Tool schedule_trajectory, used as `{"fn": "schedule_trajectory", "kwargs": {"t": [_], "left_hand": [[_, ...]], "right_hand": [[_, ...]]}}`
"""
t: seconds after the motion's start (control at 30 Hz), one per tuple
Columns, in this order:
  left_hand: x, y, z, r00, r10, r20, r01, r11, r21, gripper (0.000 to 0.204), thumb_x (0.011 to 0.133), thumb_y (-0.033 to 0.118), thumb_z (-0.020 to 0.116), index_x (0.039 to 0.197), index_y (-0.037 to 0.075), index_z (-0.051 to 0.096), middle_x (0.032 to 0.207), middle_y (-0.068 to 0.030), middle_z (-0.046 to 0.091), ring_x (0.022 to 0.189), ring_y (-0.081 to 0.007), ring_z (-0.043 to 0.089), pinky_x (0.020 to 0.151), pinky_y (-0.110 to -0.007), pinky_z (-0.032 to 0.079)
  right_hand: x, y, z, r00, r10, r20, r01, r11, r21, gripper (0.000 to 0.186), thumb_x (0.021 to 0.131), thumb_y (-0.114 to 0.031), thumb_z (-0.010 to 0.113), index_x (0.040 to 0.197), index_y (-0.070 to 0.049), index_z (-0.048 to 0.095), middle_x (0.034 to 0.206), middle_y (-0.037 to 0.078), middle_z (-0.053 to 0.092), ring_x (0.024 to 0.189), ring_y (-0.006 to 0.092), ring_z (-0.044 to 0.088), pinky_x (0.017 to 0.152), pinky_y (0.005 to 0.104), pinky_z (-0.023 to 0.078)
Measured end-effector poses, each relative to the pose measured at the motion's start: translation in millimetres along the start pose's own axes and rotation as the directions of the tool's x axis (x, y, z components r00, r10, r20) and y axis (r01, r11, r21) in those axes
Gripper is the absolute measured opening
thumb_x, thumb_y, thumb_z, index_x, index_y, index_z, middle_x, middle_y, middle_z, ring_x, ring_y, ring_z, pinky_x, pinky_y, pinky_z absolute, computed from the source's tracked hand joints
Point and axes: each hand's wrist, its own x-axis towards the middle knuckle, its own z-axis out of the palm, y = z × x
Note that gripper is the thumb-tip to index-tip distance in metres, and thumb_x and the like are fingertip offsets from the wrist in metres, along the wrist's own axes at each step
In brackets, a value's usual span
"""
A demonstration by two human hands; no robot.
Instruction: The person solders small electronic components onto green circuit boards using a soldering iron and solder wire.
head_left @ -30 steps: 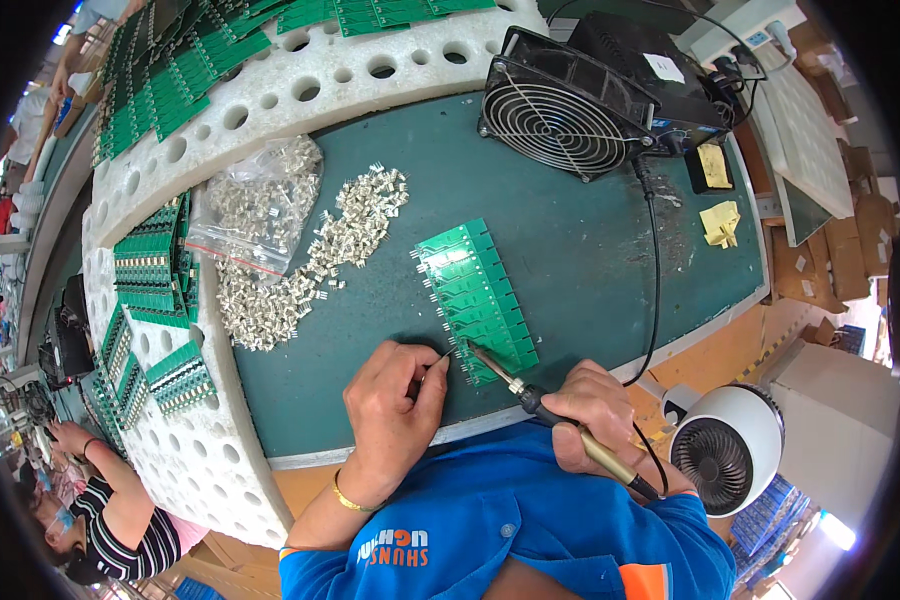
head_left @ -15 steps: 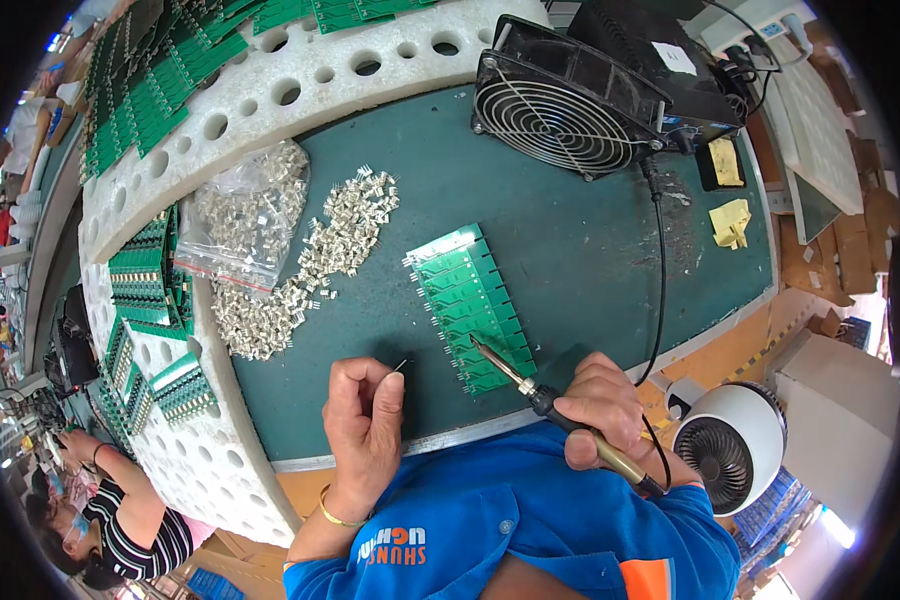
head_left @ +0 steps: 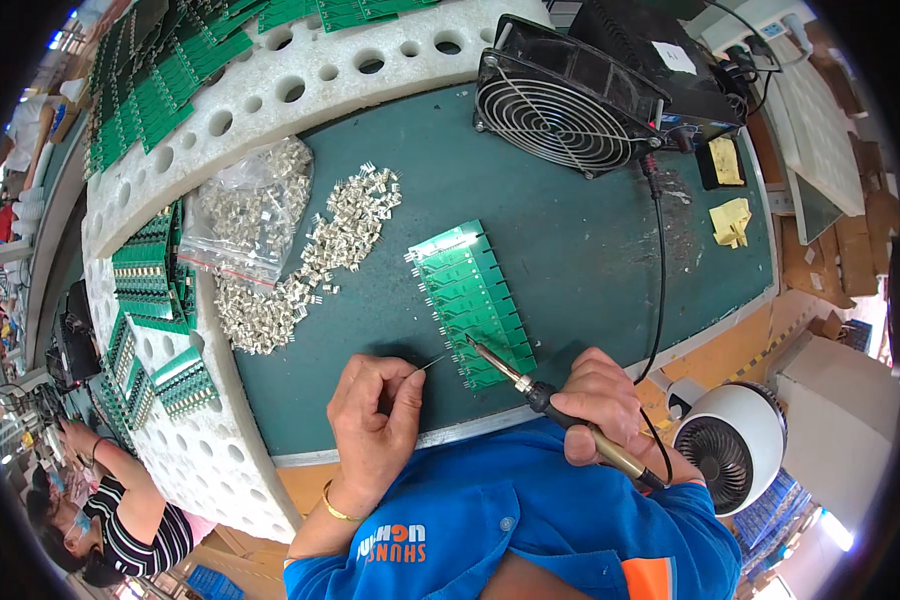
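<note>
A green panel of circuit boards [head_left: 475, 295] lies on the dark green mat, small silver connectors along its left edge. My right hand [head_left: 598, 405] grips a soldering iron [head_left: 542, 400] by its handle, the tip at the lower left part of the panel. Left of the panel, my left hand [head_left: 378, 408] pinches a thin wire [head_left: 434, 364], whose free end points toward the iron's tip. A pile of small connectors [head_left: 355, 215] and an open-looking plastic bag of them [head_left: 250, 205] lie farther left on the mat.
White foam racks [head_left: 185, 450] hold boards at left and back. A black fan [head_left: 550, 110], power box [head_left: 630, 55], cable and yellow sponge [head_left: 722, 160] sit at back right. A white fan [head_left: 725, 450] stands by my right arm. Another person [head_left: 140, 510] works at left.
My left hand with the wire drew back left from the panel, then moved slightly toward it again. My right hand and the iron stay almost in place.
</note>
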Motion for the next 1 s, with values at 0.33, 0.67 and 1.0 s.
{"fn": "schedule_trajectory", "kwargs": {"t": [0.33, 0.67, 1.0], "left_hand": [[-6, -1, 8, 0.998, -0.016, -0.062, 0.017, 1.000, 0.024, 0.016, 0.082, -0.001, 0.075, 0.078, 0.001, 0.060, 0.070, -0.0022, 0.053, 0.057, -0.0092, 0.047, 0.053, -0.024, 0.038], [-7, -1, 14, 0.996, 0.047, -0.080, -0.044, 0.999, 0.030, 0.015, 0.081, -0.001, 0.076, 0.078, 0.001, 0.061, 0.069, -0.0023, 0.052, 0.056, -0.0091, 0.046, 0.051, -0.024, 0.037], [-5, -2, 16, 0.996, 0.041, -0.083, -0.039, 0.999, 0.031, 0.015, 0.080, -0.002, 0.076, 0.078, 0.001, 0.062, 0.068, -0.0025, 0.052, 0.055, -0.0093, 0.045, 0.050, -0.025, 0.036]], "right_hand": [[-3, -10, 2, 0.999, 0.032, -0.007, -0.032, 0.999, -0.007, 0.022, 0.094, -0.023, 0.063, 0.098, -0.002, 0.063, 0.063, 0.005, 0.055, 0.051, 0.0210, 0.051, 0.051, 0.0341, 0.039], [-6, -15, 7, 0.997, 0.072, -0.025, -0.072, 0.997, -0.012, 0.020, 0.094, -0.021, 0.063, 0.093, -0.001, 0.061, 0.064, 0.007, 0.057, 0.050, 0.0223, 0.050, 0.051, 0.0354, 0.040], [-6, -12, 10, 0.996, 0.076, -0.050, -0.077, 0.997, -0.011, 0.020, 0.094, -0.021, 0.063, 0.093, -0.001, 0.061, 0.064, 0.008, 0.058, 0.049, 0.0227, 0.050, 0.051, 0.0358, 0.040]]}}
